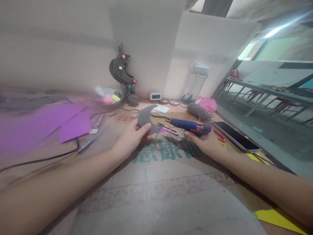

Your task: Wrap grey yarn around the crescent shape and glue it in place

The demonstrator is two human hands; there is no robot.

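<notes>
My left hand [132,137] is closed on a grey yarn-wrapped crescent shape [146,117], holding it by its lower end above the cardboard sheet [156,176]. My right hand [202,141] grips a blue glue gun [190,126], its nozzle pointing left toward the crescent. Small pink-handled snips [168,129] lie between the two hands. A loose strand of grey yarn hangs under the crescent.
A ball of grey yarn [199,111], a clear water bottle [195,85], a pink bag [207,103] and a small clock [156,96] stand at the back. A phone [236,135] lies at right. Purple paper [73,125] and cables lie at left. A dark decorated crescent [120,70] leans on the wall.
</notes>
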